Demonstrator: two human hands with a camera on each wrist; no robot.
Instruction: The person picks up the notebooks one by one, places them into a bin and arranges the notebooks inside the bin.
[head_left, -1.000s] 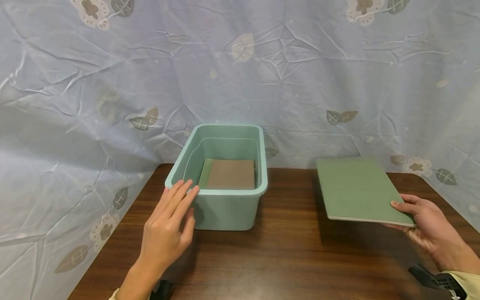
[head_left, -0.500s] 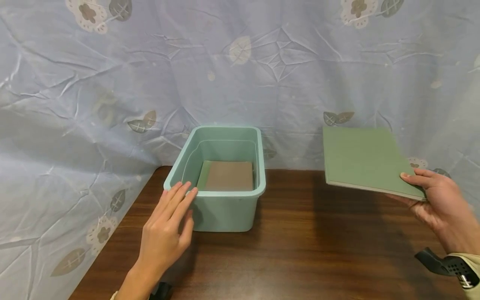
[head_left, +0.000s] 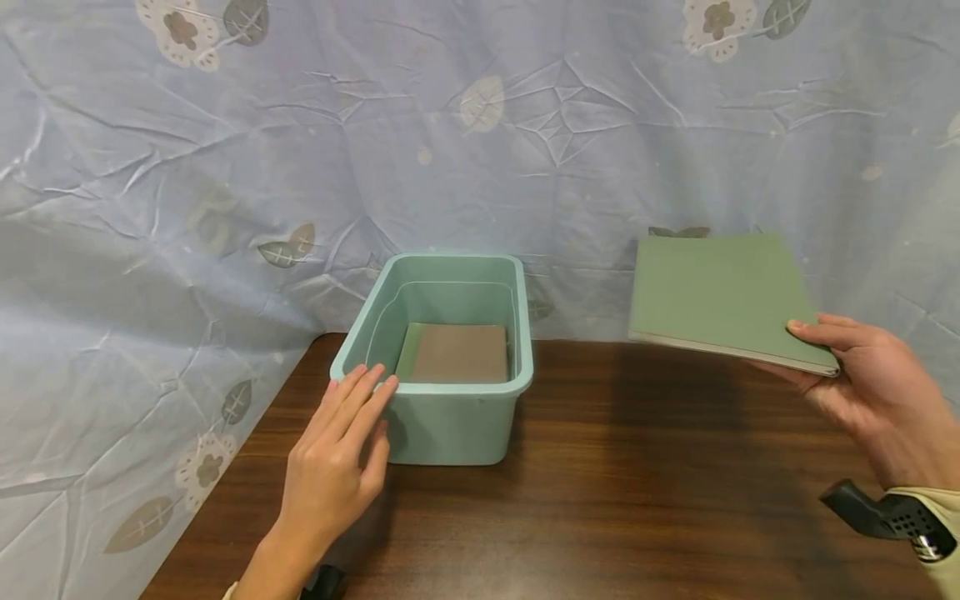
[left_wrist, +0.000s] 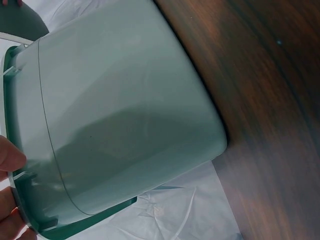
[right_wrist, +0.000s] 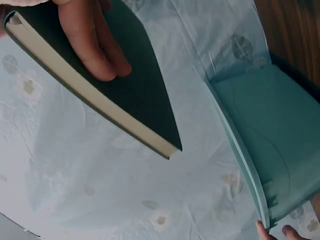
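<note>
A green-covered book [head_left: 720, 300] with pale page edges is held above the table by my right hand [head_left: 873, 375]. The thumb lies on the upper cover, and fingers [right_wrist: 95, 55] support the dark underside in the right wrist view. On the left, my left hand [head_left: 333, 458] rests its fairly straight fingers on the near-left corner of a pale teal plastic bin [head_left: 450, 425]. The left wrist view shows the thumb and fingertips at the bin's rim [left_wrist: 15, 182]. Inside the bin lies a brown book [head_left: 461, 354], overlapping a green one [head_left: 407, 353].
The bin stands on a dark wooden table [head_left: 562, 517], towards its back left. A pale, leaf-patterned cloth [head_left: 480, 167] hangs behind the table and along the left side. A black wrist strap [head_left: 885, 512] is on my right wrist.
My right hand has lifted the green book higher off the table, then shifted it slightly left. My left hand stays at the bin's corner.
</note>
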